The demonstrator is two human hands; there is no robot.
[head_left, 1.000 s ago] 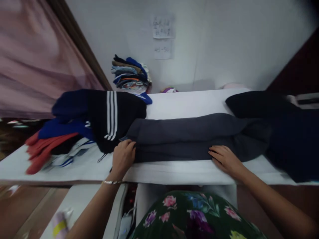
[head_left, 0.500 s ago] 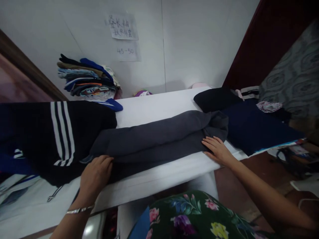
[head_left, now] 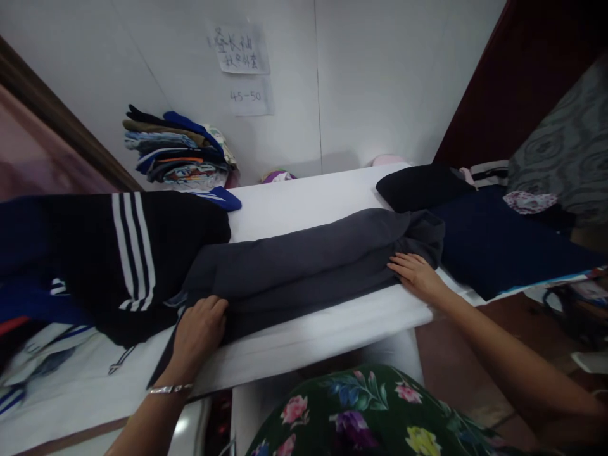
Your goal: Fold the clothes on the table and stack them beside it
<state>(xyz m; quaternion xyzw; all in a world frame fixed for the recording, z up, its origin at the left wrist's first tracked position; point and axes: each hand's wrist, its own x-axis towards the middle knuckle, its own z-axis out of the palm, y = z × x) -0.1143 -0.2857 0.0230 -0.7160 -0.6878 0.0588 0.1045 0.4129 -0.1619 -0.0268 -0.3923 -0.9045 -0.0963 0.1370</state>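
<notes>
A dark grey garment (head_left: 304, 259), folded into a long strip, lies across the white-covered table; its exact kind cannot be made out. At its left end my left hand (head_left: 202, 326), with a silver bracelet on the wrist, has its fingers curled down on the near part of the cloth, the fingertips partly hidden. My right hand (head_left: 418, 276) rests flat near the right end, fingers stretched over the cloth. Bunched fabric lies just beyond that hand. Touching the garment's left end is a black garment (head_left: 175, 221) with three white stripes.
A stack of folded clothes (head_left: 178, 149) stands at the back left by the wall. To the right lie a navy cloth (head_left: 503, 247) and a black folded piece (head_left: 427, 183). Paper notes (head_left: 243, 50) hang on the wall. The white table (head_left: 323, 323) ends close to my body.
The view has shifted slightly, moving the scene to the right in the picture. Both hands keep their places on the grey garment, which looks much the same.
</notes>
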